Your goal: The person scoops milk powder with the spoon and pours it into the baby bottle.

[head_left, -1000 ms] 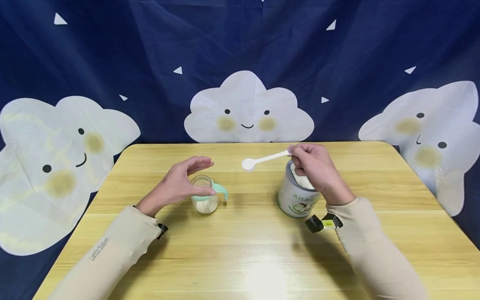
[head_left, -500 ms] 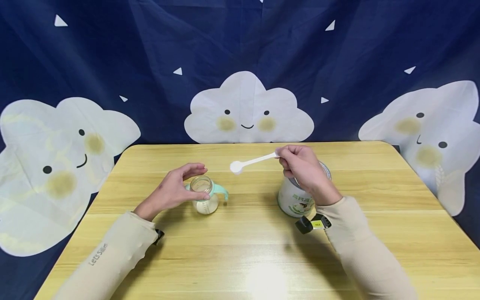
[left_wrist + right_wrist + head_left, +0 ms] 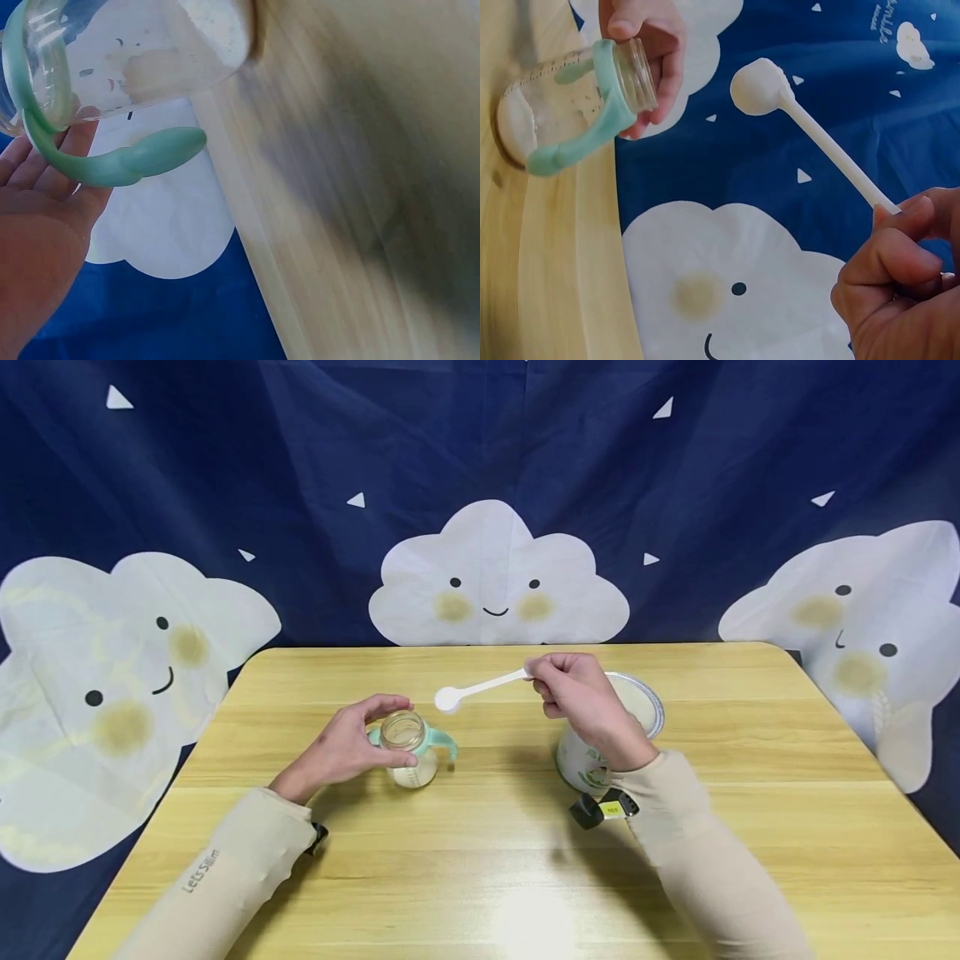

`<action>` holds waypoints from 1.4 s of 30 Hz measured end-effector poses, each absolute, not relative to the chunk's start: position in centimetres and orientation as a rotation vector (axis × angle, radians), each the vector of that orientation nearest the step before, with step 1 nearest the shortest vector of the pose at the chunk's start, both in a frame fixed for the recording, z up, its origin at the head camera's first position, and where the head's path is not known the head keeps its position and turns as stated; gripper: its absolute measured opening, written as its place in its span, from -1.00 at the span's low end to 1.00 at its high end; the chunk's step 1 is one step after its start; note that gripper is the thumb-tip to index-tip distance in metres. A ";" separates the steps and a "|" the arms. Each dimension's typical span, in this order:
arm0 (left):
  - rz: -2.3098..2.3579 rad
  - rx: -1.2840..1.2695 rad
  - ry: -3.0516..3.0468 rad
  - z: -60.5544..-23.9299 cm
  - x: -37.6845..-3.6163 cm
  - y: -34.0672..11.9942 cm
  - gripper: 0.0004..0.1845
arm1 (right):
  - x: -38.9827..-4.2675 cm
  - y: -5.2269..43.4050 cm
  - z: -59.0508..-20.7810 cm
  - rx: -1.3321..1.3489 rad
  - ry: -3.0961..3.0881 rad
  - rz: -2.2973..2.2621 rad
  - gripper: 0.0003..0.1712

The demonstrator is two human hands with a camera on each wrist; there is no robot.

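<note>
Since the earlier frame, the right hand [image 3: 581,693] is carrying the white plastic scoop [image 3: 480,687] leftward toward the glass bottle [image 3: 407,758], its fingers pinching the handle end. The left hand [image 3: 341,750] is gripping the bottle's neck on the wooden tabletop [image 3: 480,860]. The right wrist view is showing heaped powder in the round bowl [image 3: 759,86]. The tin [image 3: 600,752] is standing beneath the right wrist.

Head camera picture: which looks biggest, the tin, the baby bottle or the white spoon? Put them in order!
1. The tin, though the right hand hides part of it.
2. The baby bottle, held by the left hand.
3. The white spoon: long but very thin, so smallest overall.
All three sit at similar distance, so the order seems fair.
</note>
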State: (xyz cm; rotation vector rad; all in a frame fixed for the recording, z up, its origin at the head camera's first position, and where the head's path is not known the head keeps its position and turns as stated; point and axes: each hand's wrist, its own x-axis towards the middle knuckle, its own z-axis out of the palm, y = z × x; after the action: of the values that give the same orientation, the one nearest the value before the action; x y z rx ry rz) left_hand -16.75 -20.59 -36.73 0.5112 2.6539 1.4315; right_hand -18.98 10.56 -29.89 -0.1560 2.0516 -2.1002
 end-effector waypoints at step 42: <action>1.466 0.453 2.664 -38.4 -16.7 -20.5 -0.26 | -18.5 5.5 -33.2 -0.176 2.070 -1.989 -0.70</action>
State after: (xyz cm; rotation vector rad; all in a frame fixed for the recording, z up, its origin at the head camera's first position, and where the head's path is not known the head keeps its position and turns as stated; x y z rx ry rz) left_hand -16.67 -20.53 -38.35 0.4529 2.6643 1.4658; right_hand -18.53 5.51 -33.21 -0.1756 2.0696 -1.9890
